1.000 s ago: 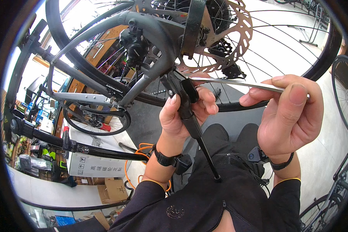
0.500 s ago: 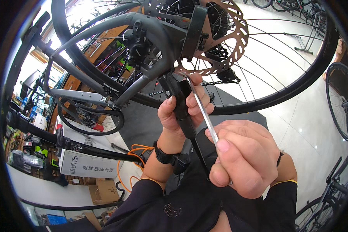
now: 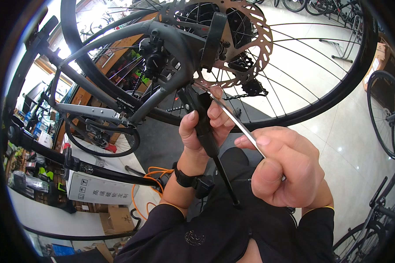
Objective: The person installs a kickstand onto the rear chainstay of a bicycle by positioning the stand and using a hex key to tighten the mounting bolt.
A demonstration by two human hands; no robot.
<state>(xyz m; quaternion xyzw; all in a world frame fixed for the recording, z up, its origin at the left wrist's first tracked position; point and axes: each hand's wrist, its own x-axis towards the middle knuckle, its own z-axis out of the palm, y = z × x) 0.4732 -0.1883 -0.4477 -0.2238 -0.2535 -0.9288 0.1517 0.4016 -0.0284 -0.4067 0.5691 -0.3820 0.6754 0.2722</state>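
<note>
My left hand [image 3: 193,142] is wrapped around the upper body of a black kickstand [image 3: 206,136], just below the rear end of a grey bicycle frame [image 3: 185,65]. The kickstand's thin leg slants down toward my torso. Between the thumb and fingers of my right hand [image 3: 289,168] is the long arm of a silver hex key [image 3: 241,125]. Its far end reaches the top of the kickstand, beside my left fingertips; I cannot tell whether it sits in a bolt, as that spot is partly hidden.
A perforated brake disc [image 3: 264,48] and the spoked rear wheel with its black tyre [image 3: 289,117] stand right above my hands. The black brake caliper [image 3: 152,55] is to the left. A work stand bar [image 3: 105,172], white carton [image 3: 98,188] and orange cable [image 3: 134,199] lie lower left. More bicycles [image 3: 384,118] stand at right.
My right hand has moved slightly up and right, swinging the hex key's long arm to a flatter slant. My left hand still grips the kickstand. The whole view has shifted slightly.
</note>
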